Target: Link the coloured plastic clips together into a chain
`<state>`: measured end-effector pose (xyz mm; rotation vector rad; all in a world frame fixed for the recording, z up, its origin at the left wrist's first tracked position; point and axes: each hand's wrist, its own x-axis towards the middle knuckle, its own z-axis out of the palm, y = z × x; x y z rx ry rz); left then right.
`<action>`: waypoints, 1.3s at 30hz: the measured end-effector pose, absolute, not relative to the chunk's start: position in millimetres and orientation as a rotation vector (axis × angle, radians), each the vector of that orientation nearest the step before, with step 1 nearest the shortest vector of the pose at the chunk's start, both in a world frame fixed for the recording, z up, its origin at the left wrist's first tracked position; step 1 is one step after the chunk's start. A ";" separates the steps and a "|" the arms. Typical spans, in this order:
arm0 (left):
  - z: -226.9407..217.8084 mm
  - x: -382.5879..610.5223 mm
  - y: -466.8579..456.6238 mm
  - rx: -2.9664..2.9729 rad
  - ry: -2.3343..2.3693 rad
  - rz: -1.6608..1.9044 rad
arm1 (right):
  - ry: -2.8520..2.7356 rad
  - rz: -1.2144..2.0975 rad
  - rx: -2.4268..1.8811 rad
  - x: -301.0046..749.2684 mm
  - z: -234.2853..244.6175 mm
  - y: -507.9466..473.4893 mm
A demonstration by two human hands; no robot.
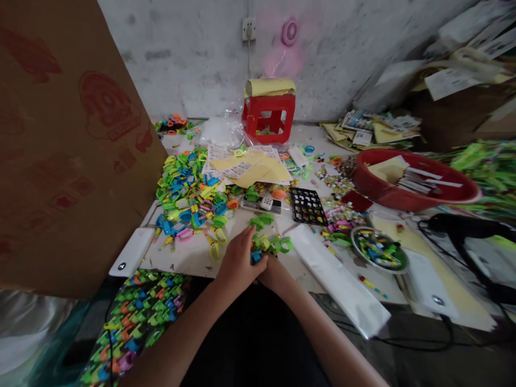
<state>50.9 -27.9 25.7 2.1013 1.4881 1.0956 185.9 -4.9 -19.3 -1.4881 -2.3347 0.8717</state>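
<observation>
My left hand [237,257] is at the table's front edge, its fingers and thumb curved round a blue plastic toy watch [256,256]. Close against it is my right hand [274,271], its fingers mostly hidden behind the left thumb and the toys. Yellow-green toy watches [264,243] cluster just beyond both hands, with another green one [261,220] slightly farther off. To the left spreads a big heap of mixed-colour toy watches [193,188]. A long white plastic-wrapped strip [334,277] lies slantwise to the right of my hands.
A tall cardboard box [68,150] walls off the left side. Beyond the heap stand paper sheets [250,164] and a red plastic stool [269,118]. Rightward are a black grid tray [308,206], a small bowl [357,251] of pieces, a red basin [419,199] and a black tool with cable [463,226].
</observation>
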 end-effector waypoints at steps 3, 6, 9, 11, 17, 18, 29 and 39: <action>17.3 45.0 -19.7 2.074 1.441 1.059 | -2.368 0.841 -1.497 180.2 -27.1 -3.7; 16.3 39.2 -19.1 2.100 1.407 1.047 | -2.377 0.844 -1.459 180.0 -33.5 -2.9; 22.5 47.6 -17.3 2.067 1.517 1.033 | -2.335 0.856 -1.420 184.2 -37.4 -2.6; 26.5 55.6 -15.7 2.040 1.582 1.017 | -2.288 0.859 -1.403 186.8 -38.1 -2.6; 22.9 25.8 -23.4 2.063 1.396 1.097 | -2.177 0.905 -1.383 190.7 -31.3 -6.4; 19.4 12.4 -25.3 2.034 1.457 1.107 | -2.163 0.918 -1.386 191.7 -29.7 -7.5; -30.5 -43.0 -45.6 2.004 1.785 0.781 | -1.880 0.782 -1.480 223.1 -19.5 -56.8; 3.1 -41.5 -95.3 1.813 1.747 1.129 | -1.988 0.689 -1.379 197.8 -22.8 -90.4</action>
